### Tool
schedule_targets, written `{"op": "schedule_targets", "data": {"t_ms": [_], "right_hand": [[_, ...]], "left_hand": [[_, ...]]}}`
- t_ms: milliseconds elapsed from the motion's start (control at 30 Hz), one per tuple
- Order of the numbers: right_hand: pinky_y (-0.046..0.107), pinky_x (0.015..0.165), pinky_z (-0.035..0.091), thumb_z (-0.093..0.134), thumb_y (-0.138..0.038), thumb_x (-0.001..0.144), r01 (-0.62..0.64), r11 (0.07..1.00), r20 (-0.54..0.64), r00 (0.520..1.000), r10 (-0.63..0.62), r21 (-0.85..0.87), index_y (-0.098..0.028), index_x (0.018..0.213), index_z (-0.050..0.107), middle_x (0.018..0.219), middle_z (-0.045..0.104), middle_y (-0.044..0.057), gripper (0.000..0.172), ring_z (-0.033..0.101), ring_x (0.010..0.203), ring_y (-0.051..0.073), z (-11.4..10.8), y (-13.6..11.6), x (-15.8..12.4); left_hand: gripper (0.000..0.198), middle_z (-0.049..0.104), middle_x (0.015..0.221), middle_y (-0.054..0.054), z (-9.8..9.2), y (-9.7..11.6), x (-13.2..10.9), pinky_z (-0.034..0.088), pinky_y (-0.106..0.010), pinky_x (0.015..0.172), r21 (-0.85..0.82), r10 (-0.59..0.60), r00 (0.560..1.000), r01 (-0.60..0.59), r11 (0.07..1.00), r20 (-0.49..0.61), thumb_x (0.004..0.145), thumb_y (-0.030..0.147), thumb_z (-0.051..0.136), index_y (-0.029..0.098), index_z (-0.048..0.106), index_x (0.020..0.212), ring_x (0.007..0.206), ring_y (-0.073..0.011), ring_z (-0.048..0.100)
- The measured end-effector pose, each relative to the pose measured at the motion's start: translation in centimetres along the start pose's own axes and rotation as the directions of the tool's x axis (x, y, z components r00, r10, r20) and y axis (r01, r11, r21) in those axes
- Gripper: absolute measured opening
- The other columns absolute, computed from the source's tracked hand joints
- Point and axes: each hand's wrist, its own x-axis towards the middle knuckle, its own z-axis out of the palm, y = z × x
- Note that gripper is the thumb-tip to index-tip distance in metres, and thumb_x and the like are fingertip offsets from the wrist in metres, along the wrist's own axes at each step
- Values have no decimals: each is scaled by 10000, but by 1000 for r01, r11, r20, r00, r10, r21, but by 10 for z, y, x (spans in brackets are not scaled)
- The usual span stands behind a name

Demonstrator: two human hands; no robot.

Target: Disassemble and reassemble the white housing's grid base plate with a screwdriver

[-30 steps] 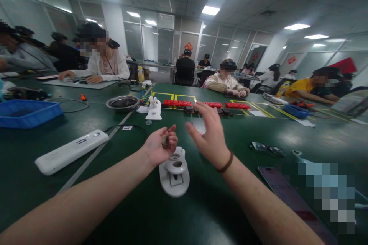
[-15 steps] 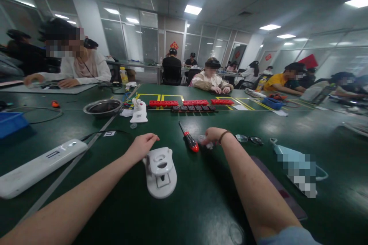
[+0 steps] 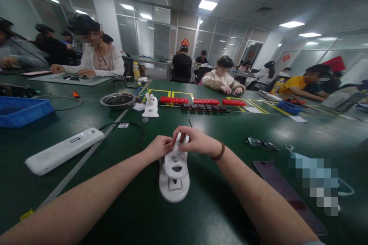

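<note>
A white plastic stand (image 3: 174, 187) with oval openings lies on the green table in front of me. My left hand (image 3: 159, 147) is at the stand's far left edge, its fingers bent together; what they grip is hidden. My right hand (image 3: 194, 139) pinches a white forked part (image 3: 178, 145) at the far end of the stand. The screwdriver's shaft (image 3: 191, 123) shows just beyond my right hand, its handle hidden. A similar white stand (image 3: 151, 107) stands farther back, beside a metal bowl (image 3: 117, 100).
A white power strip (image 3: 67, 149) and a blue tray (image 3: 24, 111) are at left. Glasses (image 3: 262, 144), a phone (image 3: 287, 195) and a light-blue mask (image 3: 313, 172) lie at right. Red blocks (image 3: 205, 102) line the back. People sit around the tables.
My right hand has moved left from beside the screwdriver to the white stand and now holds a white forked part there. The view has turned slightly left.
</note>
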Motion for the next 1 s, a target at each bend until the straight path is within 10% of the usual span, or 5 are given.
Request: {"op": "schedule_targets", "data": {"t_ms": [700,867,1000], "right_hand": [[215,691,424,561,13,665,155,987,189,971,-145,-40,-164,897,549,853,567,-19,293,522,761,108,14,-5,0],[241,740,440,574,-224,774,37,999,319,947,-25,-32,-155,907,576,914,585,14,149,556,830,134,11,-3,-1],[285,750,435,444,-412,842,130,974,49,991,-123,-184,-146,920,583,893,601,44,310,562,830,168,-1,-22,-13]], "left_hand": [[125,521,454,-4,-3,4,2,292,-234,498,20,-13,999,13,1000,32,514,158,581,173,546,395,525,-157,454],[119,552,527,6,-3,0,3,290,-229,510,2,-23,999,23,1000,39,599,225,560,139,616,538,561,-147,465],[204,543,552,14,-3,9,-3,290,-233,546,-27,-18,998,19,999,56,677,281,531,123,616,580,594,-138,460]]}}
